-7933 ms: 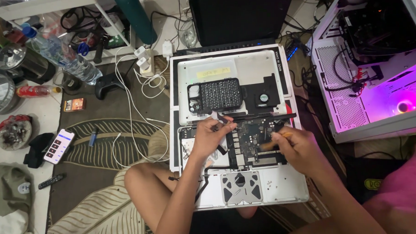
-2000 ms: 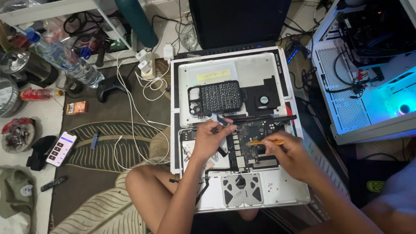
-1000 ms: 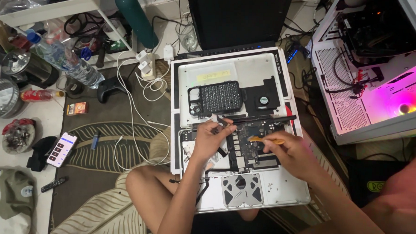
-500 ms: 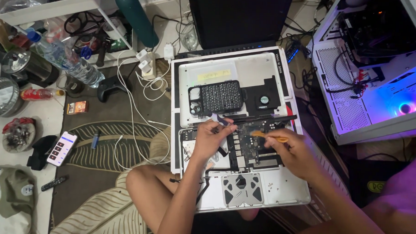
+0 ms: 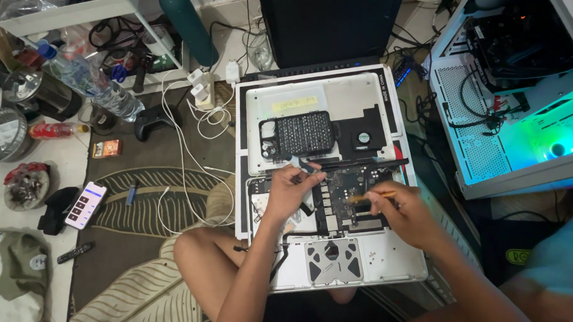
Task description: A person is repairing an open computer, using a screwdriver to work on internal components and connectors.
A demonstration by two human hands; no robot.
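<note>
An opened silver laptop base lies on my lap with its dark circuit board exposed. My left hand pinches a thin metal tool at the board's upper left edge. My right hand holds a slim orange-handled tool whose tip rests on the board. Behind the base lies the white bottom cover bearing a black phone-shaped part with a dotted surface and a small black fan piece.
A lit open desktop computer case stands at the right. A black monitor stands behind the laptop. On the left are white chargers and cables, a game controller, a water bottle, a green flask, a phone.
My right hand has shifted slightly over the board with its orange-handled tool. The left hand stays at the board's edge. The computer case light has changed colour to green-blue.
</note>
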